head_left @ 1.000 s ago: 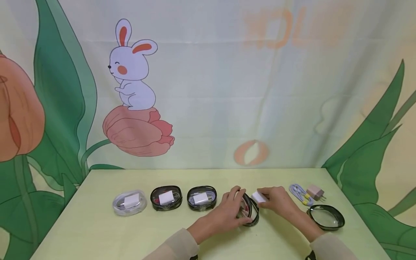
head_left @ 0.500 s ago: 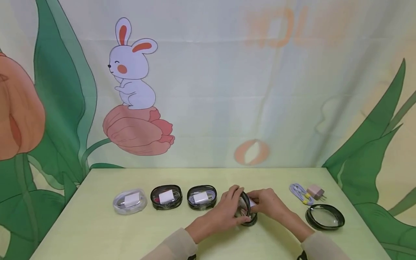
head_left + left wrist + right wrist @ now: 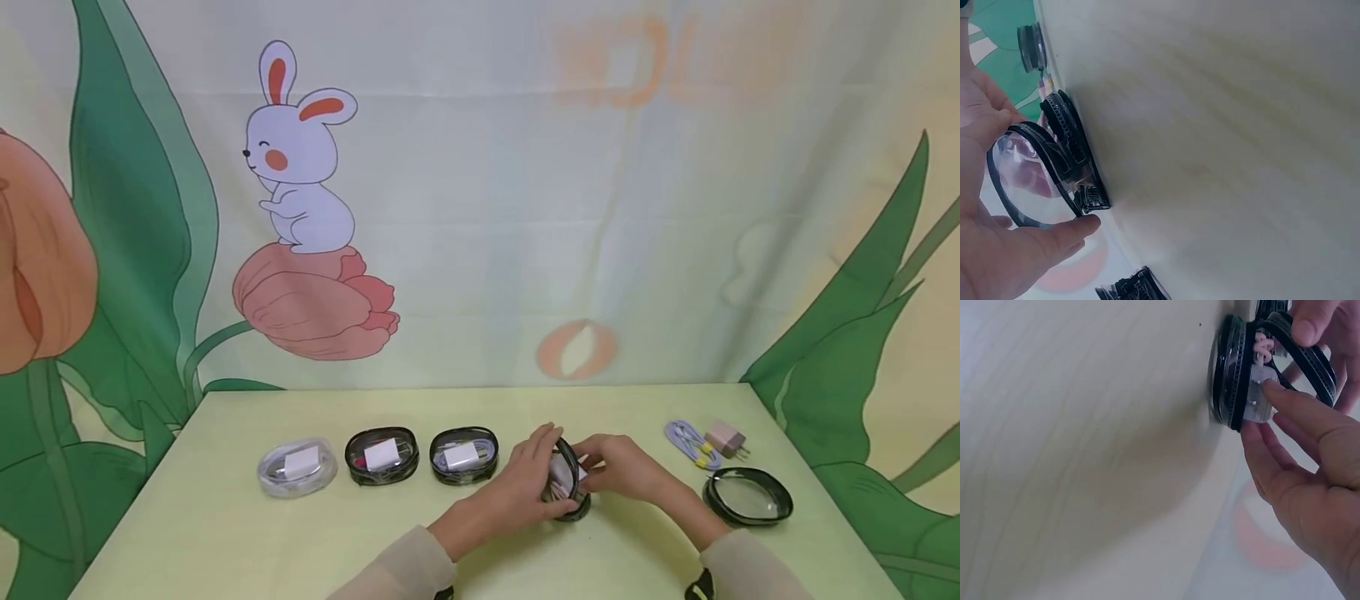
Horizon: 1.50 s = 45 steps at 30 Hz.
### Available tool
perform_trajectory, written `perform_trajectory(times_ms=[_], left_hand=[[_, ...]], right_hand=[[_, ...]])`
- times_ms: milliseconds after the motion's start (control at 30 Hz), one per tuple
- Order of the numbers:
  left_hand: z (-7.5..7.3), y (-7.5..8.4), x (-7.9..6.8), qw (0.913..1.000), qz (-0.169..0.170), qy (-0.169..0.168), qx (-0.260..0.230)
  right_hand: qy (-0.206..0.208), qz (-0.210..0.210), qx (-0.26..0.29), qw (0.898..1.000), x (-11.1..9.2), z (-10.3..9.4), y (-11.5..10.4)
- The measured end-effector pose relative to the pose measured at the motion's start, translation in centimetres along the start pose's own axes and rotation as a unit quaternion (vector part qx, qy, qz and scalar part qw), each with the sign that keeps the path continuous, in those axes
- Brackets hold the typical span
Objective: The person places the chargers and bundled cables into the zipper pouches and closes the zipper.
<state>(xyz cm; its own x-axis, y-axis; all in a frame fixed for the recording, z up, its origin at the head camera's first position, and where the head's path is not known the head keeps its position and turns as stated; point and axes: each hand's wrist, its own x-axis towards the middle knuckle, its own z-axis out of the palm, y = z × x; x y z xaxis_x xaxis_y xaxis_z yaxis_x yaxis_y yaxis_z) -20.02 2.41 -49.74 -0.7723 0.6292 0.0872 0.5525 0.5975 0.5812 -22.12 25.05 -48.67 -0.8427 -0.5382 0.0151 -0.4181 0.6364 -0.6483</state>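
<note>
Between my two hands stands a round clear pouch (image 3: 1069, 134) with black zip trim, its lid raised. My left hand (image 3: 510, 485) holds the lid up at its rim, thumb and fingers on opposite edges. My right hand (image 3: 626, 472) reaches to the pouch's right side and pinches a white charger plug (image 3: 1260, 394) at the opening, thumb on its face. In the right wrist view a pale pink cable (image 3: 1263, 347) lies next to the plug inside the trim. The left hand hides part of the pouch in the head view.
Leftward are a clear-trimmed pouch (image 3: 297, 468) and two black-trimmed pouches, one at the left (image 3: 382, 456) and one nearer (image 3: 464, 456), each with a white plug inside. At the right lie a lilac cable (image 3: 690, 442), a pinkish plug (image 3: 725, 438) and another black-trimmed pouch (image 3: 748, 497).
My right hand has moved left with the white charger plug, from beside the pouch into its opening. The left hand stays on the lid, which is now tilted up more.
</note>
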Motion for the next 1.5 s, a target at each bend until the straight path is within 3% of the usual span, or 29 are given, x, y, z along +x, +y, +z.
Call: perform_trajectory(times_ms=[167,300,467,533,733,933,1067,1333,1500], left_hand=[[0.2,0.0,0.3,0.9999,0.015,0.006,-0.002],[0.4,0.1,0.5,0.9999,0.009,0.009,-0.010],[0.5,0.3,0.7,0.9999,0.000,0.005,-0.010],[0.5,0.5,0.8,1.0000,-0.001,-0.001,0.005],[0.4,0.7,1.5,0.9955,0.017,-0.022,0.090],[0.3,0.4,2.1,0.9859,0.035,-0.040,0.159],[-0.1,0.2,2.3,0.9747,0.061,-0.057,0.208],[-1.5,-0.5,2.6,0.9308,0.157,-0.125,0.306],[-1.9,-0.5,2.8,0.9162,0.182,-0.116,0.338]], right_hand=[[0.030,-0.012,0.015,0.999,0.0,0.3,0.4],[0.062,0.029,0.046,0.997,0.1,0.6,0.3],[0.028,0.071,0.173,0.982,-0.6,-0.4,0.4],[0.013,0.076,0.200,0.977,-0.9,-0.9,0.4],[0.041,0.064,0.122,0.990,-1.6,-1.5,0.7],[0.059,0.068,0.088,0.992,-2.1,-1.5,0.7],[0.056,0.046,0.065,0.995,-2.3,-1.5,0.7],[0.059,0.043,0.042,0.996,-2.4,-1.5,1.1],[0.057,0.047,0.040,0.996,-2.7,-1.6,1.4]])
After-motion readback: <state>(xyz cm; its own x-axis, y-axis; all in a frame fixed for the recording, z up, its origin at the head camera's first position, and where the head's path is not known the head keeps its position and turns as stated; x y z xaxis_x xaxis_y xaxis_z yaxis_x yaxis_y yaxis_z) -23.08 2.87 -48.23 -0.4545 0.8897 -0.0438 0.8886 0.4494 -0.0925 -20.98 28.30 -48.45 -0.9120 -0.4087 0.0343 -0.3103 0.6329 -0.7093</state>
